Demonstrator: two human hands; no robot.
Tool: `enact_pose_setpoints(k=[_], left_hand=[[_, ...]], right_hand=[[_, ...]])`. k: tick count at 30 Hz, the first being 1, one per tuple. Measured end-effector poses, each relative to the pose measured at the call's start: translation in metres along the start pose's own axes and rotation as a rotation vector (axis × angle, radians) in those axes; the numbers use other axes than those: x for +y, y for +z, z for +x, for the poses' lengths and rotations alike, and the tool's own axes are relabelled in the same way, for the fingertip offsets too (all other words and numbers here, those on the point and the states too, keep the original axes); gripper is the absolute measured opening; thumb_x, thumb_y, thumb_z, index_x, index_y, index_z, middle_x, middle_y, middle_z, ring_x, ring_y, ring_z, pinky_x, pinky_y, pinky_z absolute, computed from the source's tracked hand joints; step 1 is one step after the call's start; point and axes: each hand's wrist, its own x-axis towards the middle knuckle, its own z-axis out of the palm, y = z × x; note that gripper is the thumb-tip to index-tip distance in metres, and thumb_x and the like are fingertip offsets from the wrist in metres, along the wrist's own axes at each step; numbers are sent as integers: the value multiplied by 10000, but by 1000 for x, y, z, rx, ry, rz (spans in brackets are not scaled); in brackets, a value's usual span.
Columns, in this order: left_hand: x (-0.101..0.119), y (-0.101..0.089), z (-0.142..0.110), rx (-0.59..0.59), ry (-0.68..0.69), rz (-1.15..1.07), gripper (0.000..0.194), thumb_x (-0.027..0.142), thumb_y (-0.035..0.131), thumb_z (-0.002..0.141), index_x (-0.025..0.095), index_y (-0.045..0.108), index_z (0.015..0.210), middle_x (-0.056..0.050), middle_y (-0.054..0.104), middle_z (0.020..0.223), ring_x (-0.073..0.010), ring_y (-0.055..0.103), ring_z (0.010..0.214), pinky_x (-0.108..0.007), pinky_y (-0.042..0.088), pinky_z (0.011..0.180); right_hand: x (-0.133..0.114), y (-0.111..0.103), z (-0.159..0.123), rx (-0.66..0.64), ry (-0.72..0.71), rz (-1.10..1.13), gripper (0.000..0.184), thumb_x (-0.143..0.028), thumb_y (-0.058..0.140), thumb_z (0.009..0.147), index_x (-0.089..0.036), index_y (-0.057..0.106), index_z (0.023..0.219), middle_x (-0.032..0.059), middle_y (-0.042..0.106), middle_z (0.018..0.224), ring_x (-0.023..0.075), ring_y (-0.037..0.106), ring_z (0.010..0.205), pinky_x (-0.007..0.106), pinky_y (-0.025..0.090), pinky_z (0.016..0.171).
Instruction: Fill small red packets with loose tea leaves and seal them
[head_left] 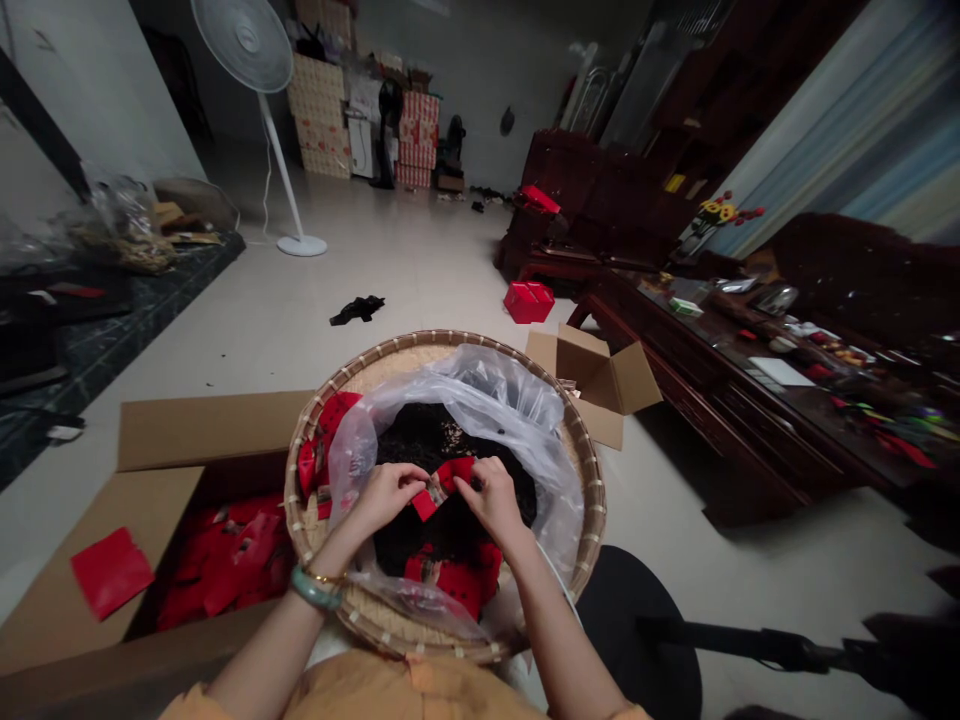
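Both my hands pinch one small red packet [442, 487] above a heap of dark loose tea [420, 435]. My left hand [388, 492] grips its left side and my right hand [491, 495] its right side, fingers closed. The tea lies in a clear plastic bag [480, 395] spread inside a round woven bamboo tray [589, 470] on my lap. More red packets [450, 580] lie in the tray near me and at its left edge.
An open cardboard box [161, 430] at my left holds many red packets [225, 560]; one lies on its flap. A smaller empty box [600, 375] sits behind the tray. A dark wooden table [750, 420] stands right, a standing fan [259, 60] far left.
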Motion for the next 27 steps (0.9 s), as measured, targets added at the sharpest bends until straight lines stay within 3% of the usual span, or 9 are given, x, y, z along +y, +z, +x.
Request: enact_pose_setpoints(k=[4,7,11,15,17,20,23,27], left_hand=[[4,0,1,45,-95,-196,201,310,639,662,170,704,792,-40,702,719,-183,628,674,-270,492,626],[9,0,0,52,-241,-560,309,381,648,691,160,671,905,-64,702,840,-193,642,750,-294,524,634],[18,1,-4,-26,-269,-965,391,450,549,798,190,592,1086,-95,672,1011,-207,648,846,-356,543,669],[20,5,-7,-9,-241,-932,386,471,563,790,143,635,981,-126,684,992,-205,653,815,-311,529,684],[19,7,-8,-8,-217,-853,405,493,566,779,130,651,935,-134,681,1017,-214,649,846,-294,519,698],[21,6,-9,-30,-240,-811,482,547,521,784,157,619,1050,-119,669,1068,-229,651,864,-334,523,705],[26,4,-9,-10,-249,-788,561,587,483,785,173,563,1156,-114,670,1068,-234,654,870,-356,526,711],[29,7,-7,43,-195,-757,621,637,489,746,131,598,1089,-132,687,1015,-241,656,868,-343,518,731]], right_hand=[[-3,-4,1,-4,73,194,177,-302,518,838,-194,586,715,16,567,677,169,497,701,282,392,688],[-6,-2,-2,-18,117,481,192,-357,497,851,-201,605,880,37,623,837,177,548,795,291,433,752],[-14,5,-7,-117,207,833,323,-407,569,805,-217,581,1066,53,645,1009,202,585,910,348,448,851],[-21,5,-10,-405,281,1041,427,-436,659,734,-192,622,1082,51,676,1007,240,586,985,427,405,936],[-23,5,-11,-472,332,1083,417,-470,613,768,-181,644,1067,52,690,974,247,592,988,449,384,957],[-24,9,-12,-322,381,1089,394,-495,544,812,-195,670,1034,57,696,974,251,604,985,455,360,983],[-24,12,-14,-207,342,1012,373,-504,558,796,-231,678,1021,46,683,1035,254,580,1042,445,339,1011],[-22,9,-13,-282,393,1109,443,-537,609,736,-210,668,1028,64,677,1050,270,581,1044,453,369,981]])
